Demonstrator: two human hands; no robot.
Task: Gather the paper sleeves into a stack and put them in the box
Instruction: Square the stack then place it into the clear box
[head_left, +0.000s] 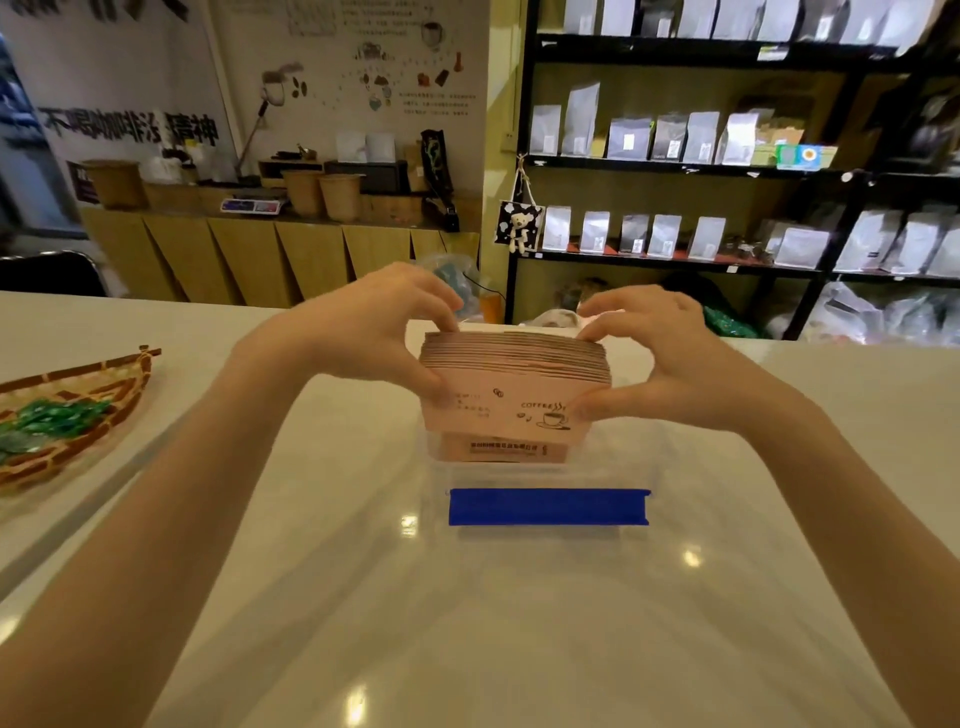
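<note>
We hold the stack of paper sleeves (514, 382) upright between both hands: left hand (374, 332) clamps its left end, thumb on the printed near face and fingers over the top edge; right hand (670, 358) mirrors this on the right end. The stack hangs over the clear box (519, 470), which is hard to make out; its blue latch (548, 506) marks the near side. More sleeves (501, 449) appear to be in the box already, just below the held ones.

Step in hand, as we judge it: lowering the stack in. To do it well, keep the pressure even at both ends so the middle sleeves do not bow or slip, keep the edges square to the box walls, and let go only once the bottom edge is seated.

Edges and room: the transparent walls are barely visible, so we should guide by the latch. The counter (519, 623) is bare to the near side and right; the woven basket (67, 415) sits well apart on the left.
</note>
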